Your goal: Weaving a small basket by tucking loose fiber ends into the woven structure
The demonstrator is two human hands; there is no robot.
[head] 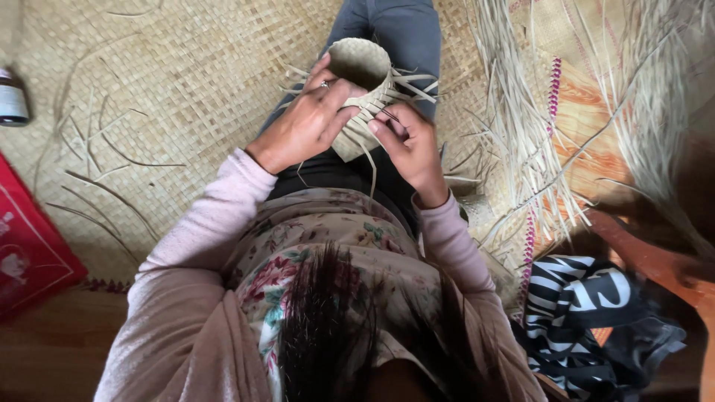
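A small round basket (364, 65) of pale woven straw rests on my lap, its open mouth facing away, loose strip ends sticking out around its lower part. My left hand (309, 119) grips the basket's left side, thumb on the rim, a ring on one finger. My right hand (408, 145) pinches a thin straw strip (370, 160) at the basket's near right side. The strip hangs down toward my body. Pink sleeves cover both forearms.
A woven straw mat (164, 97) covers the floor. Loose straw strips (521, 126) lie in a heap at the right, over an orange patterned mat. A dark bottle (11, 97) stands at far left, a red cloth (26, 246) below it, striped black-and-white fabric (588, 305) at lower right.
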